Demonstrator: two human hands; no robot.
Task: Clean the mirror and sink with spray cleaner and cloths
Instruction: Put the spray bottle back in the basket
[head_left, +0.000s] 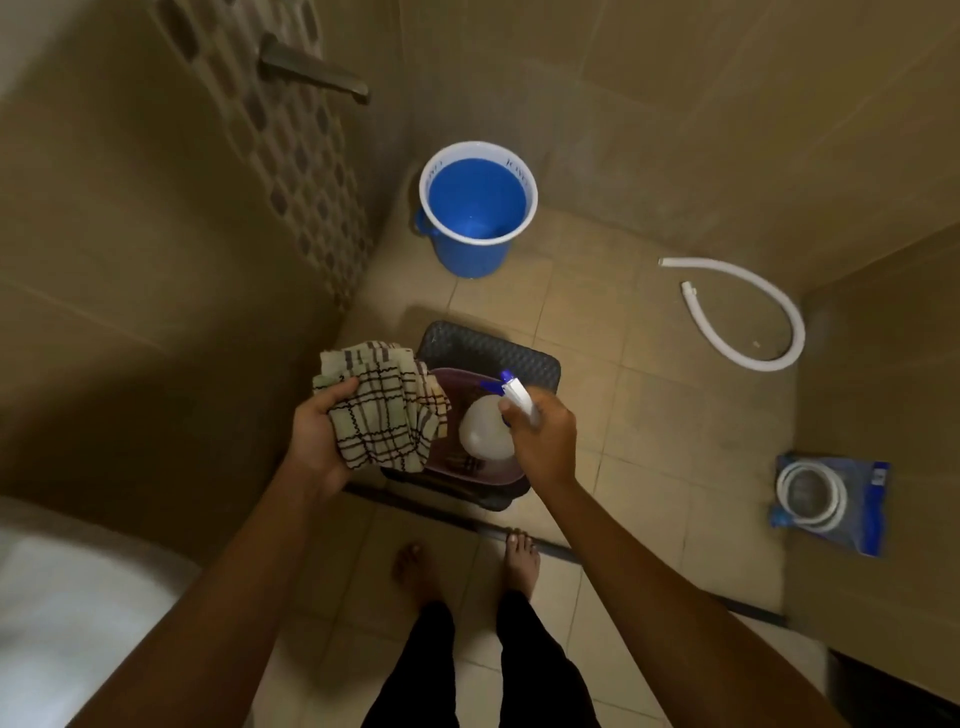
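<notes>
At frame centre, the left hand (318, 434) grips bunched checked cloths (382, 405); the right hand (543, 439) closes around a white spray bottle (488, 434) over a basin (467, 470). Lettering on the bucket (478, 208) rim, upper centre, is too blurred to read.

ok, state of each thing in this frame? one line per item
checked cloths: bunched, gripped in left hand
spray bottle: held by right hand at the neck, over the basin
maroon basin: sits on dark stool
blue bucket: upright, open, on floor
white hose: loose, curved on floor
packaged hose: coiled, in bag
</notes>
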